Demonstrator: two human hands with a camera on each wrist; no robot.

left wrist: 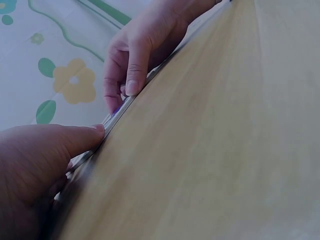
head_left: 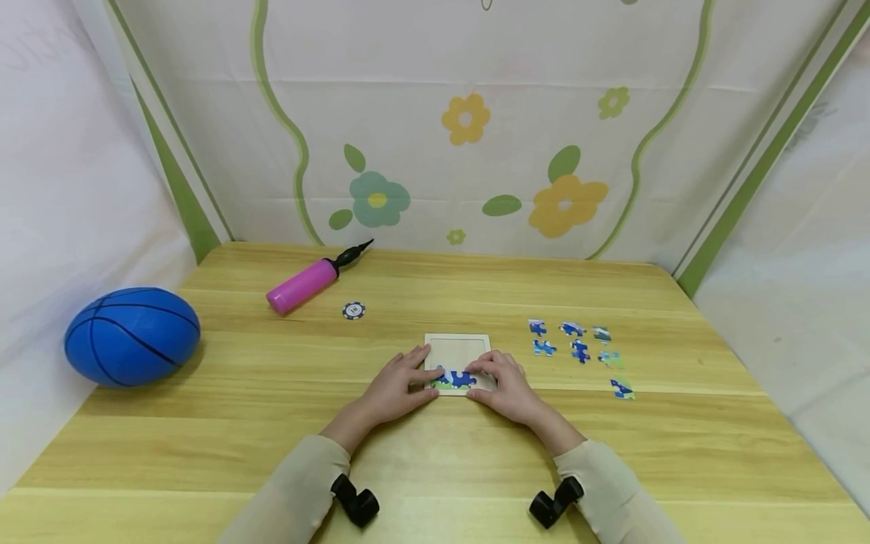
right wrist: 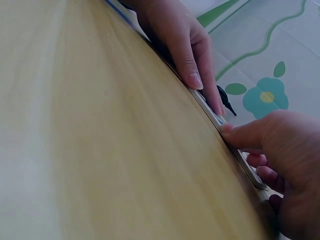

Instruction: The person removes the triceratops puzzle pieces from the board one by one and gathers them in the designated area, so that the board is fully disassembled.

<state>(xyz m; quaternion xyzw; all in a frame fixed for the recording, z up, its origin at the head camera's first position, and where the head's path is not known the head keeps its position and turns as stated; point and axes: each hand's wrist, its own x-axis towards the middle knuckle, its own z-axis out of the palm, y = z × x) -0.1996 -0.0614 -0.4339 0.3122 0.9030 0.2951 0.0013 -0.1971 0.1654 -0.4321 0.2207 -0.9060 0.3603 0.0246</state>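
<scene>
A small square puzzle tray (head_left: 458, 338) with a pale raised rim lies on the table. Two joined jigsaw pieces sit along its near side: a green-and-blue piece (head_left: 442, 381) at the left and a dark blue piece (head_left: 464, 379) beside it. My left hand (head_left: 397, 387) holds the tray's left near corner, its thumb on the near rim and its index finger reaching over the left piece. With bent index finger and thumb, my right hand (head_left: 506, 387) grips the dark blue piece at the tray's near rim. Both wrist views show the thumbs at the tray edge; the pieces are mostly hidden there.
Several loose jigsaw pieces (head_left: 580, 351) lie right of the tray. A poker chip (head_left: 353, 310) and a pink hand pump (head_left: 303, 286) with a black nozzle lie back left. At the far left sits a blue ball (head_left: 132, 337). Printed cloth walls surround the wooden table (head_left: 435, 483).
</scene>
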